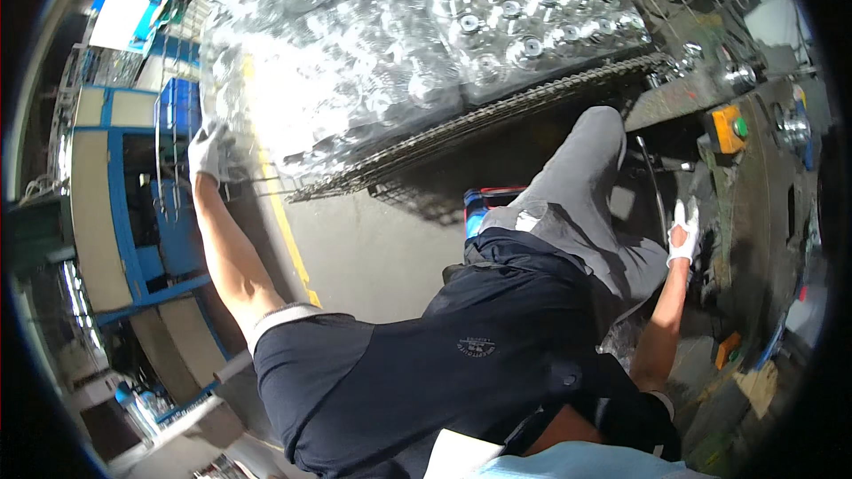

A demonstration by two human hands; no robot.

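Left hand (208, 153), white-gloved, closed on near edge of wire rack (461, 129) loaded with clear bottles (497, 27). Right hand (683, 235), gloved, at dark lever (655, 186) right of rack; grip indiscernible.

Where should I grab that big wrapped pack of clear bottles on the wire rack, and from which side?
Probably by its lower left corner, coming from the left. The wrapped pack of bottles is wide and smooth on top, and the wire rack closes off its underside. That corner stands free, and a co-worker's gloved hand already rests against it.
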